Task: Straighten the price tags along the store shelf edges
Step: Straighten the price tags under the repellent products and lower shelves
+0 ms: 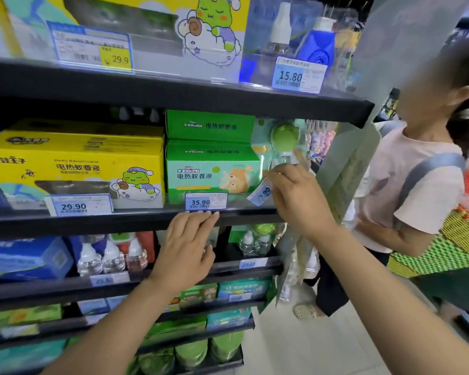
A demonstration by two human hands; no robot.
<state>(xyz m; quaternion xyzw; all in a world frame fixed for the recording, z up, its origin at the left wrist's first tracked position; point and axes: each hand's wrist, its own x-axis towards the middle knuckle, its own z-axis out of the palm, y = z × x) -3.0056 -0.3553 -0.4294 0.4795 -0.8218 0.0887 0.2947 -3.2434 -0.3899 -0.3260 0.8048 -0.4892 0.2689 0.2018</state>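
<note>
A tilted 29.90 price tag (261, 195) is pinched at its right end by the right hand (295, 196), just above the middle shelf edge (136, 221) near its right end. The tag is judged to be light, thin plastic-sleeved card, stiff enough to hold its shape but easily bent; it is best taken by an end or the lower rim and seated level in the rail. The left hand (187, 250) is spread, its straight fingertips pressed on the shelf edge just under the upright 35.90 price tag (206, 201). Where the tilted tag clips on is hidden behind the fingers. Print on the lower shelves' tags is blurred, and the person standing at the right is partly cut off.
</note>
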